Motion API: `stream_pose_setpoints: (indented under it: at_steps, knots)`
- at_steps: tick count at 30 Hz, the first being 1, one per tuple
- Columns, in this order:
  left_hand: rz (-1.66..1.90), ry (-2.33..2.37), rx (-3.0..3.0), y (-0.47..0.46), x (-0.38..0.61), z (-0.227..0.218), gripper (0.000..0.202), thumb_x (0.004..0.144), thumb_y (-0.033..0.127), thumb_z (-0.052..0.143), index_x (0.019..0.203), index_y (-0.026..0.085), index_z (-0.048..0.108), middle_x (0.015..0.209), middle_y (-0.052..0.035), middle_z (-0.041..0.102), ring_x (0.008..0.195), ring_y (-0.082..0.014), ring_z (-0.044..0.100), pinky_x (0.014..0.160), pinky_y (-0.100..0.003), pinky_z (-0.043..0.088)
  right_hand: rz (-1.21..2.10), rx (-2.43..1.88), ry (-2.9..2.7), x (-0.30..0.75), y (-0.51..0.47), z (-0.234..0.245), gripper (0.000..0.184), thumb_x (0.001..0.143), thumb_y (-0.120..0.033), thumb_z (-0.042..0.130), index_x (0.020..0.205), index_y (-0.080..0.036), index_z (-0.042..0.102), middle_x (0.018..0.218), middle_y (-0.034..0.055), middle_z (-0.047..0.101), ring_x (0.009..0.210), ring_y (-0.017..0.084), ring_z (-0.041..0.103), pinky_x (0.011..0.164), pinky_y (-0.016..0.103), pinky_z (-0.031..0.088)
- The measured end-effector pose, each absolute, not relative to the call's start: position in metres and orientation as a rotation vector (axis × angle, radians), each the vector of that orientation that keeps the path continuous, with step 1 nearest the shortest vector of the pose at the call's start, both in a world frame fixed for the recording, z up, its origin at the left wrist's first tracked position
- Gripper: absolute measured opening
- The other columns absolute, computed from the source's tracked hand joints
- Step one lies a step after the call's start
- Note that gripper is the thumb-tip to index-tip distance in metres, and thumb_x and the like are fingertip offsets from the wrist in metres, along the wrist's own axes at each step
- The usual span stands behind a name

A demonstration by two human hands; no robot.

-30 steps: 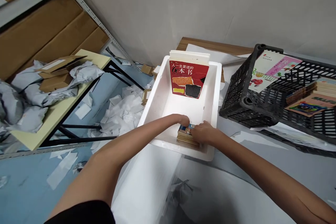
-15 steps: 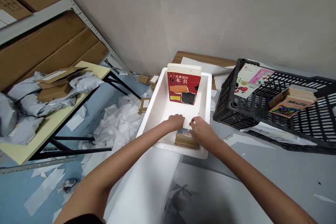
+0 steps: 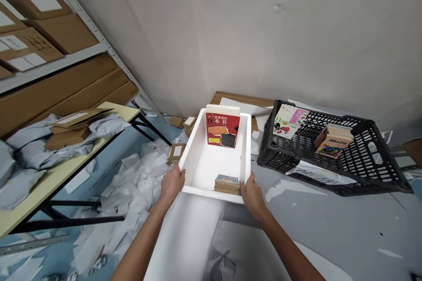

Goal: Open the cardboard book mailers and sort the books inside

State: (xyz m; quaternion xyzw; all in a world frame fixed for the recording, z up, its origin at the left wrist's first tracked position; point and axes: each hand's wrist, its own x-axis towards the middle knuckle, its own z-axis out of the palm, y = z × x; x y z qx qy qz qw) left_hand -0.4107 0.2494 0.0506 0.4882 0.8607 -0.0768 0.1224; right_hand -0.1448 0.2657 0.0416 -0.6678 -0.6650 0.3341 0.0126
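A white foam box (image 3: 216, 163) stands in front of me, and both my hands grip it near its front corners. My left hand (image 3: 172, 184) is closed on the left rim. On the right side, my right hand (image 3: 253, 195) is wrapped over the rim at the front corner. Inside, a red book (image 3: 223, 129) with Chinese lettering leans upright against the far wall, with pale pages behind it. A small stack of books (image 3: 227, 183), blue cover on top, lies in the near right corner close to my right hand.
A black plastic crate (image 3: 332, 180) on the right holds a stack of small books (image 3: 334, 142) and a pink and white book (image 3: 290, 120). On the left, a yellow table (image 3: 20, 197) bears wrapped parcels (image 3: 42, 140). Crumpled white paper (image 3: 132, 189) covers the floor; shelves hold cardboard boxes (image 3: 29, 48).
Both hands have left the small book stack inside the foam box and moved apart to its left and right rims. My view has shifted, showing more of the shelf.
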Motion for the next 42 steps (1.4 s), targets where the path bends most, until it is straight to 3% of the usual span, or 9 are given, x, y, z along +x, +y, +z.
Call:
stream_pose_setpoints:
  at_steps: [13, 22, 32, 38, 42]
  knots:
    - [-0.046, 2.573, 1.563, 0.307, -0.413, 0.072, 0.034, 0.09, 0.033, 0.033, 0.112, 0.015, 0.052, 0.096, -0.016, 0.069, 0.093, -0.0315, 0.064, 0.073, -0.036, 0.046, 0.849, -2.094, -2.006, -0.147, 0.305, 0.042, 0.04, 0.091, -0.019, 0.029, 0.127, -0.003, 0.033, 0.101, 0.019, 0.067, 0.09, 0.028, 0.065, 0.072, 0.032, 0.043]
    - [0.094, 2.533, 1.609, 0.387, -0.412, 0.049, 0.033, 0.089, 0.034, 0.036, 0.107, 0.015, 0.055, 0.1, -0.0169, 0.068, 0.097, -0.0327, 0.063, 0.077, -0.038, 0.046, 0.668, -2.203, -1.983, -0.149, 0.374, 0.056, 0.035, 0.091, -0.019, 0.031, 0.122, -0.005, 0.038, 0.1, 0.0197, 0.067, 0.091, 0.028, 0.065, 0.073, 0.033, 0.043]
    - [0.14, 2.516, 1.576, 0.439, -0.418, 0.033, 0.035, 0.089, 0.036, 0.039, 0.112, 0.015, 0.054, 0.107, -0.0162, 0.067, 0.102, -0.0295, 0.062, 0.08, -0.035, 0.046, 0.618, -2.209, -1.95, -0.161, 0.42, 0.036, 0.037, 0.091, -0.019, 0.028, 0.12, 0.0, 0.04, 0.098, 0.0251, 0.066, 0.089, 0.029, 0.066, 0.071, 0.035, 0.046]
    - [0.339, 2.564, 1.416, 0.43, -0.399, 0.049, 0.044, 0.093, 0.036, 0.03, 0.127, 0.014, 0.045, 0.119, -0.0181, 0.06, 0.109, -0.0284, 0.058, 0.086, -0.038, 0.044, 0.717, -2.201, -1.904, -0.155, 0.413, 0.058, 0.049, 0.093, -0.036, 0.03, 0.129, -0.001, 0.035, 0.109, 0.0245, 0.063, 0.098, 0.032, 0.063, 0.078, 0.041, 0.046]
    - [0.771, 2.655, 1.366, 0.366, -0.366, 0.044, 0.046, 0.093, 0.026, 0.024, 0.135, 0.009, 0.033, 0.136, -0.0185, 0.044, 0.127, -0.0242, 0.042, 0.101, -0.035, 0.037, 0.51, -2.001, -1.923, -0.145, 0.357, 0.066, 0.053, 0.094, -0.035, 0.028, 0.138, -0.004, 0.028, 0.135, 0.0241, 0.045, 0.123, 0.03, 0.046, 0.089, 0.04, 0.044]
